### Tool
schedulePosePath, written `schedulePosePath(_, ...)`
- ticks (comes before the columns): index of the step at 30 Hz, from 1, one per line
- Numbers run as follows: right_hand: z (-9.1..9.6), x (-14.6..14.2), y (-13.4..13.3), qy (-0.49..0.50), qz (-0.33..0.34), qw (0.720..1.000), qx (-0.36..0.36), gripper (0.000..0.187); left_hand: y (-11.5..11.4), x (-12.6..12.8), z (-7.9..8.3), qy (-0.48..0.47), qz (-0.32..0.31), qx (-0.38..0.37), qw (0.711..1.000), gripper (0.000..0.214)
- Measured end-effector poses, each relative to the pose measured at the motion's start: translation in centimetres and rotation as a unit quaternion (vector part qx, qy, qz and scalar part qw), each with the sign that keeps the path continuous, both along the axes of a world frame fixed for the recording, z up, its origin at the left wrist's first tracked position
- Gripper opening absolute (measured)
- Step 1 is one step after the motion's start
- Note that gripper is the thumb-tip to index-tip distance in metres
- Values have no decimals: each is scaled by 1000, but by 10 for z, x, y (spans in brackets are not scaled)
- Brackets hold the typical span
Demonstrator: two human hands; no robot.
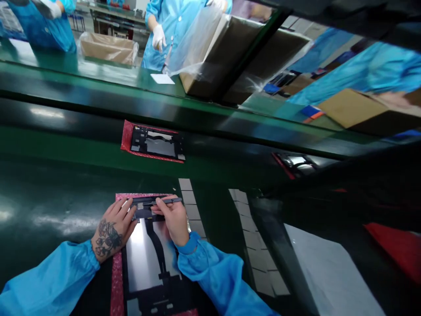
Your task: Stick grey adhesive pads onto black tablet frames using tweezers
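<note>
1. The right hand (174, 219) has its grip pinching a thin black strip (168, 201). Thumb and forefinger are pressed together on it, holding it level along the top edge of a shiny silver metal panel (141, 252).
2. The left hand (112, 230) lies with its fingers spread flat on the panel's black upper part, at the strip's other end, apparently to steady both.
3. The panel rests on a pink bubble-wrap sheet (117, 272) on the dark green worktop (49, 197), probably to cushion its finish.
4. Rows of grey square pads (192, 210) lie just beside the right hand, within easy reach.
5. A second panel on red wrap (157, 142) sits well apart on the green conveyor belt (82, 145), and a co-worker's gloved hand (158, 37) is beyond it
</note>
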State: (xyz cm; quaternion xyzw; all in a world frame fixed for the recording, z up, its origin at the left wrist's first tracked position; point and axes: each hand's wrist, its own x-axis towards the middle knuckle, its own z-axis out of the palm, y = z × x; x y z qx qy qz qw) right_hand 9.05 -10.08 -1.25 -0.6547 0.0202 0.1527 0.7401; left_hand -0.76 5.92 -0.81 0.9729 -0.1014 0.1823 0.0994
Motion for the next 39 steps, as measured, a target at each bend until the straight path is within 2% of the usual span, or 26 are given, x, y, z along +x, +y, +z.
schedulePosePath(5, -1, -4, -7, -1, -7, 999, -38, 42, -6, 1, -1, -3, -8, 0, 1000, 34)
schedulePosePath(18, -3, -6, -6, 0, -13, 999, -37, 38, -6, 3, 0, -2, -11, -5, 1000, 33)
schedulePosePath(27, -8, -6, -7, -21, 13, 998, -61, 34, -6, 3, 0, 24, -7, -15, 1000, 33)
schedulePosePath(29, -5, -3, -7, -31, 3, 997, -64, 33, -6, 4, -2, 33, -3, -17, 999, 33)
schedulePosePath(31, 5, 1, -10, -47, -36, 996, -60, 32, -6, 6, -3, 44, 1, -27, 999, 33)
schedulePosePath(33, 19, 2, -22, -61, -68, 994, -53, 32, -5, 4, 0, 53, 5, -61, 997, 33)
schedulePosePath(34, 27, 1, -31, -61, -61, 995, -52, 30, -4, 0, 4, 57, 13, -97, 994, 35)
schedulePosePath(36, 41, -8, -55, -36, -7, 997, -70, 27, -3, -16, 16, 85, 57, -223, 970, 42)
schedulePosePath(37, 45, -15, -68, -9, 26, 996, -86, 28, -3, -28, 22, 115, 98, -312, 938, 47)
schedulePosePath(38, 49, -23, -80, 25, 50, 993, -103, 31, -4, -42, 29, 155, 143, -413, 886, 52)
schedulePosePath(39, 50, -33, -91, 65, 70, 989, -115, 36, -6, -56, 34, 198, 188, -514, 813, 56)
